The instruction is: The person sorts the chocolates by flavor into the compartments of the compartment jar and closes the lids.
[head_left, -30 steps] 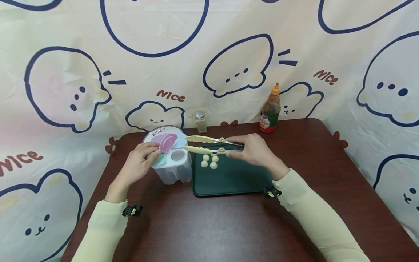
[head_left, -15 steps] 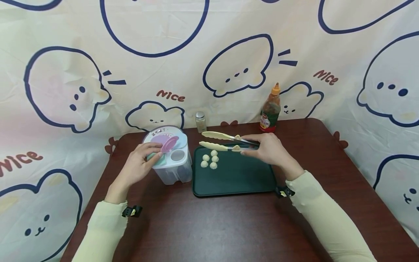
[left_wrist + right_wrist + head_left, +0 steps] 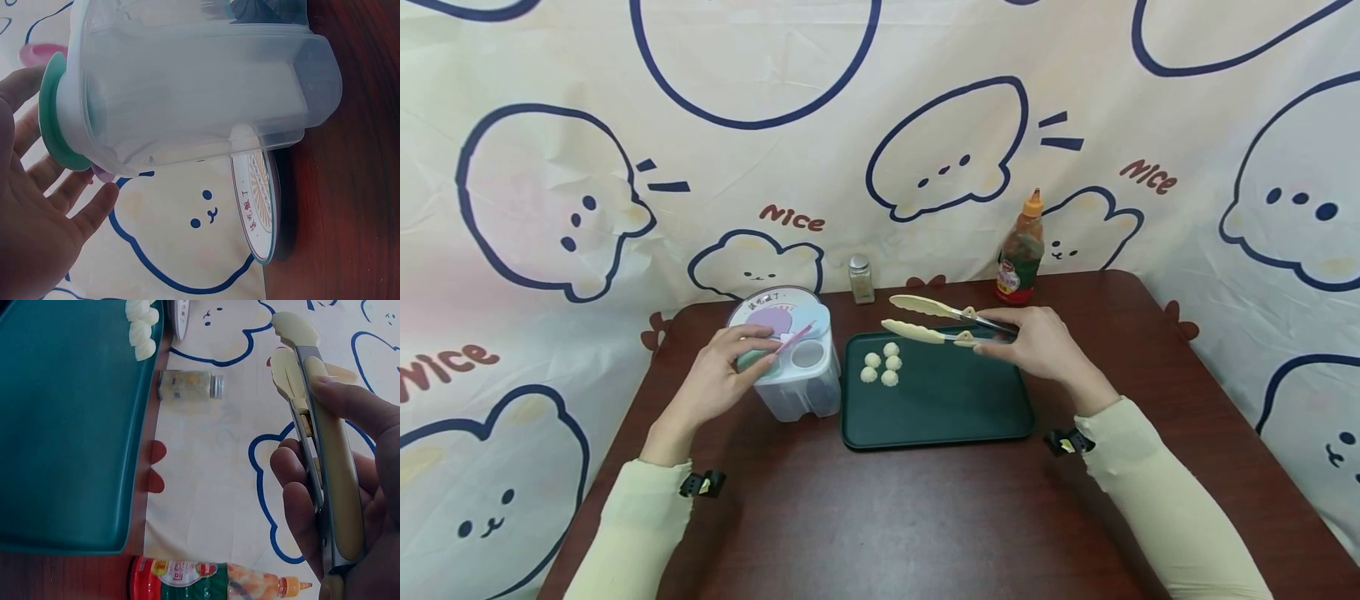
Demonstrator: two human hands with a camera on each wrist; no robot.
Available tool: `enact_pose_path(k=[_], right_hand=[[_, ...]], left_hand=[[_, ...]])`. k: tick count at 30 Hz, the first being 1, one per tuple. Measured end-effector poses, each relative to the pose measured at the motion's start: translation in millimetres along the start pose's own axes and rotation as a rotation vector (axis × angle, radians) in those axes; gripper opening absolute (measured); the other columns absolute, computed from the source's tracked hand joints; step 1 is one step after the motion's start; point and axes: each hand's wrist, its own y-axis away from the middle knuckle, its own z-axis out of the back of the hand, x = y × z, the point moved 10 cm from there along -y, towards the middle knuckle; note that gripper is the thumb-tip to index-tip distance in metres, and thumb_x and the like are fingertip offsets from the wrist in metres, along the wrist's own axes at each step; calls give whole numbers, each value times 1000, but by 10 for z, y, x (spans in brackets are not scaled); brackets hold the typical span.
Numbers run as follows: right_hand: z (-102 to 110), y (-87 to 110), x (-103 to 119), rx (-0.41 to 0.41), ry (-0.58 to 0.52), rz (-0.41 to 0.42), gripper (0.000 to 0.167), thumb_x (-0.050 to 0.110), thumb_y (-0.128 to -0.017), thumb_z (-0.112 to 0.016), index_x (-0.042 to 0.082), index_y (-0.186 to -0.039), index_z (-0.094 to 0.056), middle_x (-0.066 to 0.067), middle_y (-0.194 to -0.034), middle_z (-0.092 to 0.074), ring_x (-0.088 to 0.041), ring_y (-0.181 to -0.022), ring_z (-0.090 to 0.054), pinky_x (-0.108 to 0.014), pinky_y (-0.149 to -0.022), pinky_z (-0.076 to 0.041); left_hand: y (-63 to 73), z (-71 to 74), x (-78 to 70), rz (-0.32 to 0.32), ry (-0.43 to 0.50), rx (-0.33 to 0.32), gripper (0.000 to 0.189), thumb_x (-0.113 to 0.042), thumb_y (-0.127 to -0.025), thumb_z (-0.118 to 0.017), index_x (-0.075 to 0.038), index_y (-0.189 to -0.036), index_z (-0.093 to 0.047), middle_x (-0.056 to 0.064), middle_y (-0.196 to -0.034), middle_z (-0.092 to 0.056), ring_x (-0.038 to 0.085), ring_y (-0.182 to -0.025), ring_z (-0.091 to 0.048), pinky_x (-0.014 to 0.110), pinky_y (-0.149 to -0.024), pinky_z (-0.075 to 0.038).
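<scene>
Cartoon-printed cloth backs the dark bench, where the head view shows the box standing just beside the tray. Five white balls lie together at the tray's left end; how many, if any, are already dealt with cannot be told. On the box, the pink lid is tipped up, its near edge between the thumb and fingertips of the left hand, so closing it is not yet done. Right of that, the right hand holds the tongs above the tray's far edge, their arms apart and nothing between. At the back stand the shaker and the bottle, both apart from the hands. From the left wrist, the green lid looks seated; the box's contents are unclear. From the right wrist, thumb and fingers wrap the tongs, whose tips carry no ball, so I judge that work on the balls remains.
</scene>
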Motion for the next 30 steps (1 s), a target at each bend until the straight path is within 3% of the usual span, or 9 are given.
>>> enact_pose_path(k=[9,15,30], right_hand=[[23,46,-148,3,-4,-56,54,44,-83,-79,19,-129,-68,-1,-69,-61,-19,-69,-52,-30,-55,-39],[49,63,-191,-7,-10,-55,54,46,-82,-79,19,-128,-69,0,-69,-62,-17,-66,-54,-29,-53,-38],[74,60,-198,-20,-5,-52,53,45,-82,-80,18,-127,-69,0,-69,-62,-17,-66,-54,-29,-54,-38]], left_hand=[[7,-37,-26,-31,-7,31,30,-30,-93,-70,-20,-121,-73,8,-146,-52,34,-139,-37,69,-109,-32],[28,-81,-59,-62,8,64,34,-31,-91,-72,-22,-124,-72,6,-149,-49,32,-140,-37,67,-107,-38],[42,-77,-69,-44,-5,50,36,-32,-91,-73,-21,-126,-71,6,-147,-50,31,-136,-40,60,-100,-47]])
